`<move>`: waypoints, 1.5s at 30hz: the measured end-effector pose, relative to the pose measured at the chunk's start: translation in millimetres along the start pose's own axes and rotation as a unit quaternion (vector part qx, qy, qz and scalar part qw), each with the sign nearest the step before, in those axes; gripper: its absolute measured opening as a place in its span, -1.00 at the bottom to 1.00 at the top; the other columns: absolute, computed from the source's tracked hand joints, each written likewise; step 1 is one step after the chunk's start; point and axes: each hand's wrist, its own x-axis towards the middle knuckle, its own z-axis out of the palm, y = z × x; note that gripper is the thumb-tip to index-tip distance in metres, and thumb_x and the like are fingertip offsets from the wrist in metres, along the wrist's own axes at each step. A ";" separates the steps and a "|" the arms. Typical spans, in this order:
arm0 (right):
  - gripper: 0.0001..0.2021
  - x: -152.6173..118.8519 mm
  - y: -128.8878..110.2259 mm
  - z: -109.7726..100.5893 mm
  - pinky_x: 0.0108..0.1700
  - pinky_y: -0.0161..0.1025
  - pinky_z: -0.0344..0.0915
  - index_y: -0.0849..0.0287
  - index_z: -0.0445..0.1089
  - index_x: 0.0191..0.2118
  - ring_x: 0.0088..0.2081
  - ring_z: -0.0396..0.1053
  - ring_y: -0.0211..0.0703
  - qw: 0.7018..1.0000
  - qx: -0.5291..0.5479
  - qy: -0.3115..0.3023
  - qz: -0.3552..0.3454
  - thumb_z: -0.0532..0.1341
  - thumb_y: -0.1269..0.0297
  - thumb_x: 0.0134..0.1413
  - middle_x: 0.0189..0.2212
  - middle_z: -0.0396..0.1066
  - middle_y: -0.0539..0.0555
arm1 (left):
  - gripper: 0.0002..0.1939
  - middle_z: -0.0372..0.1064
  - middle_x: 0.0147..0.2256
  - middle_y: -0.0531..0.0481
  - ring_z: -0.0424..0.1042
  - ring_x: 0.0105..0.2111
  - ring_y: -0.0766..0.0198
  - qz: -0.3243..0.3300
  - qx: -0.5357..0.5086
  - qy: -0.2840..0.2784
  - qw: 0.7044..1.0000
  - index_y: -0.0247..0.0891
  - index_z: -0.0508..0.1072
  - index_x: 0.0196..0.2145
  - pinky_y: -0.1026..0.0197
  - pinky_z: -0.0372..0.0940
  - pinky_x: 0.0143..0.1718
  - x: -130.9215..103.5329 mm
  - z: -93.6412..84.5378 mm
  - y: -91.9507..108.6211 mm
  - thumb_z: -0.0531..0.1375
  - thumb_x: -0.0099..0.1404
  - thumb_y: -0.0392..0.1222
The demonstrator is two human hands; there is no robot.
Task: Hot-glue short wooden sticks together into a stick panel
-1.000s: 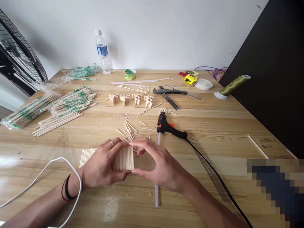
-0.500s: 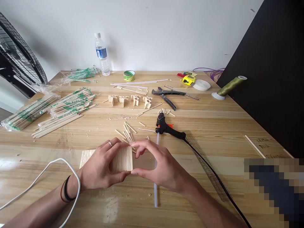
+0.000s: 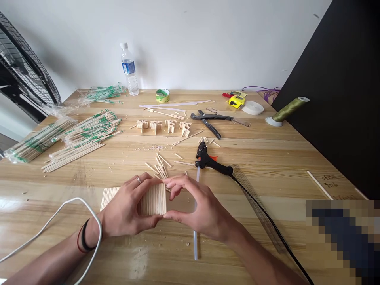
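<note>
A flat panel of short wooden sticks [image 3: 152, 201], laid side by side, lies on the table in front of me. My left hand [image 3: 127, 208] arches over it, thumb on the near edge and fingers on the far edge, hiding its middle. At the panel's right end, my right hand [image 3: 190, 204] holds the last wooden stick [image 3: 164, 199] by its two ends between thumb and fingertips. This stick sits against the panel. Just beyond my hands lie several loose cut sticks [image 3: 160, 164].
A glue gun [image 3: 203, 156] with a clear glue stick [image 3: 195, 241] lies past my right hand, its black cord running toward me. Cutters [image 3: 208, 118], small stick pieces [image 3: 156, 126] and bundled sticks [image 3: 89, 126] are farther back. A white cable [image 3: 96, 221] crosses my left wrist.
The view has shifted very slightly. Both hands keep the same hold on the panel and its end stick.
</note>
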 end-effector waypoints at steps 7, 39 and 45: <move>-0.41 1.1 -4.0 -8.3 0.01 -0.07 0.51 0.02 0.31 0.15 -0.12 0.50 -0.09 1.000 -0.013 -0.017 0.008 0.52 0.32 0.05 -0.06 0.48 0.06 | -0.35 0.38 -0.05 -0.12 0.45 -0.12 0.05 -0.002 -0.013 -0.007 1.000 -0.14 0.25 0.25 0.05 0.38 -0.12 -0.6 -0.1 0.0 0.34 0.27 -0.06; -0.40 3.6 0.6 -8.4 -0.01 -0.05 0.49 0.05 0.31 0.21 -0.13 0.42 -0.11 0.999 -0.006 -0.038 0.014 0.49 0.12 0.11 0.04 0.40 0.12 | -0.36 0.37 0.00 -0.13 0.47 -0.08 0.07 0.008 0.001 -0.009 1.000 -0.15 0.19 0.26 0.06 0.43 -0.07 -2.0 -1.4 -2.9 0.33 0.31 -0.08; -0.35 3.8 3.0 -8.6 0.03 -0.02 0.48 0.05 0.32 0.22 -0.09 0.44 -0.08 0.999 -0.015 -0.042 0.028 0.50 0.03 0.07 0.04 0.40 0.12 | -0.36 0.38 -0.01 -0.13 0.48 -0.10 0.06 0.001 -0.001 -0.007 1.000 -0.15 0.22 0.25 0.05 0.41 -0.08 -1.3 -2.8 -0.9 0.33 0.29 -0.07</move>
